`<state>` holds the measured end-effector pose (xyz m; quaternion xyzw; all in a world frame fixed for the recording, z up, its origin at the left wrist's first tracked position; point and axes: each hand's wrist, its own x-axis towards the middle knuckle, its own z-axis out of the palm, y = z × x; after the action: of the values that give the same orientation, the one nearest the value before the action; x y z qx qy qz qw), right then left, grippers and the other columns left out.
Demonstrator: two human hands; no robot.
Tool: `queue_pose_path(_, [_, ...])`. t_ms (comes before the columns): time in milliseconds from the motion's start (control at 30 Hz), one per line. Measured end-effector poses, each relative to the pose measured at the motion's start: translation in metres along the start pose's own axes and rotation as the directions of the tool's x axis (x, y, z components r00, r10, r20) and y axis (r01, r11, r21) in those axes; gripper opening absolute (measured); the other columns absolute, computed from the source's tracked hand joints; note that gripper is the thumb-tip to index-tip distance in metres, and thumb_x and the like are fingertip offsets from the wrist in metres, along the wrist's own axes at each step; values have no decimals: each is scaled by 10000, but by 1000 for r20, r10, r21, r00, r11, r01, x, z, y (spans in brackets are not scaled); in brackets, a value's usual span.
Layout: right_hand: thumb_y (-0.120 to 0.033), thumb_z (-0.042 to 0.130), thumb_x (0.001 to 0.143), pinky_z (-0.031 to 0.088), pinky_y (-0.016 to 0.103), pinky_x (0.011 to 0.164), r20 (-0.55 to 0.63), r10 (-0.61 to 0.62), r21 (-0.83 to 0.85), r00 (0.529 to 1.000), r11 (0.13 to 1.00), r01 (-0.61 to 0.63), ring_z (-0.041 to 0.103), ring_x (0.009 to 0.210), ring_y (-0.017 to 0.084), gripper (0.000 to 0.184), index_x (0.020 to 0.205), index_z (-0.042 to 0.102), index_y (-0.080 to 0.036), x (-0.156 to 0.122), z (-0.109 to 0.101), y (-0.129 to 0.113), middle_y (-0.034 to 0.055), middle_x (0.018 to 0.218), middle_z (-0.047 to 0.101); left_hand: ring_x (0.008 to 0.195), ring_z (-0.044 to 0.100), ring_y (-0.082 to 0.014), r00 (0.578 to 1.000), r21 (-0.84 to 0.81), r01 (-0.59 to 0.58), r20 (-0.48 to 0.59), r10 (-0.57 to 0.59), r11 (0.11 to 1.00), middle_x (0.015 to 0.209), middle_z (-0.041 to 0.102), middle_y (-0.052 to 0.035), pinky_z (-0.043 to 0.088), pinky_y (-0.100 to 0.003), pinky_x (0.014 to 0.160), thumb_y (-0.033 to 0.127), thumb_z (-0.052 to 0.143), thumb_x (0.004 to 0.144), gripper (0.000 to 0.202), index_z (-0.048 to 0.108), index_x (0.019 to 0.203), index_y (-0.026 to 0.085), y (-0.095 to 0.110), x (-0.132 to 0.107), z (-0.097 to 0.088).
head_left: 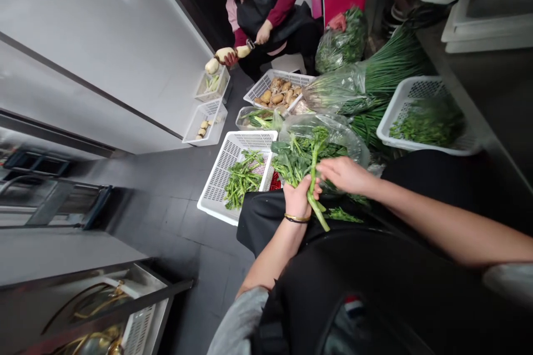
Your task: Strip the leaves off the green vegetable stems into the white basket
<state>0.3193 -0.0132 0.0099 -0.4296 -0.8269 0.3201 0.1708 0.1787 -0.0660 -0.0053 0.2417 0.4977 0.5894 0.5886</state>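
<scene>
My left hand [298, 197] is shut on a bunch of leafy green stalks [300, 162], stems pointing down toward my black apron. My right hand [345, 174] pinches the same bunch from the right, near its upper stems. Behind the bunch lies a clear plastic bag of the same greens [333, 136]. In front of my knees, a white perforated basket [220, 177] on the floor holds a small pile of trimmed green stems [242, 179].
A seated person in a black apron [266, 8] peels a pale root at the back. Around them are white baskets of roots [278, 91], a bag of long chives [375, 75], another basket of greens [428, 119], steel cabinets left and a counter right.
</scene>
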Motion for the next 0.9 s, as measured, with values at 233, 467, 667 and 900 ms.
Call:
queue_pose_path(233, [-580, 561, 741, 358, 248, 516, 24, 138, 155, 990, 978, -140, 560, 543, 151, 385, 788, 603, -200, -4, -17, 20, 7, 633, 621, 381, 507, -74, 986, 120, -163, -11, 165, 979, 607, 636, -51, 370, -180, 352, 359, 717, 677, 298, 569, 727, 104, -6, 2, -4])
queue_pose_path(467, [-427, 406, 889, 357, 239, 538, -293, -105, 153, 950, 976, 155, 520, 533, 116, 409, 617, 573, -172, 0, 6, 7, 22, 562, 564, 409, 526, -92, 1000, -14, -10, 29, 10, 1000, 623, 632, -69, 370, -184, 336, 351, 716, 655, 304, 574, 715, 89, 0, -3, 3])
queue_pose_path(667, [-519, 593, 753, 339, 239, 505, 43, -166, 59, 985, 985, 164, 542, 540, 126, 320, 835, 681, -223, -19, -7, 33, -3, 640, 622, 428, 550, -102, 999, 10, -27, -21, 27, 1000, 645, 639, -71, 377, -183, 337, 321, 733, 631, 289, 579, 710, 90, -4, 1, -6])
queue_pose_path(900, [-506, 562, 775, 320, 242, 476, -412, 178, 258, 894, 963, -73, 475, 469, 117, 385, 577, 486, -184, 27, -20, 26, -6, 495, 527, 502, 606, -135, 998, 4, 68, 5, -68, 998, 649, 647, -83, 468, -212, 436, 256, 733, 592, 250, 617, 707, 66, -5, -5, 4])
